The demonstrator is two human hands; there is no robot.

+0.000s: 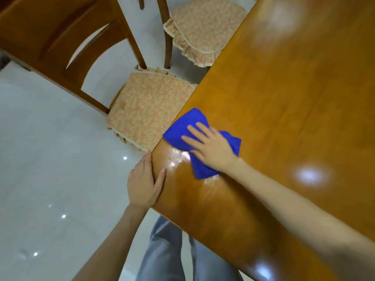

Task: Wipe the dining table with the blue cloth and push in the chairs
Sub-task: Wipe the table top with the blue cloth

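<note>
1. Cloth (pixel 182 126) lies bunched at the table's (pixel 284 98) near-left corner, touching the left edge.
2. Right hand (pixel 211 147) lies flat on the cloth, fingers straight, pressing rather than grasping.
3. Left hand (pixel 142 185) braces against the corner edge, fingers straight, grasping nothing.
4. Judged: the rest of the top lies beyond the right hand. Two chairs (pixel 146 110) stand out along the left edge, nearer the left hand.
</note>
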